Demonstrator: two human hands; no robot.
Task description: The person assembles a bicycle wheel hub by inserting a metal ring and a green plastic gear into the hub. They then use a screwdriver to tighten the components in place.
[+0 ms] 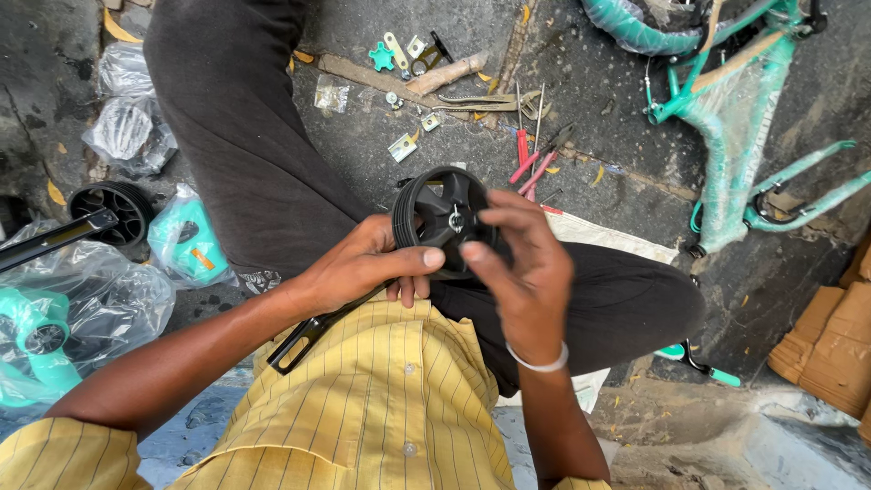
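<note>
Both hands are on this little black training wheel [446,218], held up over my lap while I sit cross-legged on the concrete. My left hand [367,265] is wrapped round the tyre from the left side, thumb lying across the front face, fingers curled behind, so it's a proper closed grip. A black metal bracket arm [313,332] runs down from the wheel under that hand toward my yellow shirt. My right hand [522,263] is on the right edge of the wheel, fingers bent and half closed, fingertips pressing near the hub where a small silver nut [456,219] sits in the middle. Can't tell if I'm pinching anything between those fingers, the wheel hides it.

Stuff lying around: a second black wheel [116,210] on the ground to my left, well apart, beside some clear plastic bags [127,127] and a teal plastic part [186,243] still in its wrap. Ahead of my knee there's pliers with red handles [537,165], a flat spanner [481,102], and a few small brackets and a teal knob [382,57]. The teal bike frame [739,118], wrapped in plastic, lies off to the right, with cardboard [830,340] at the far right edge.
</note>
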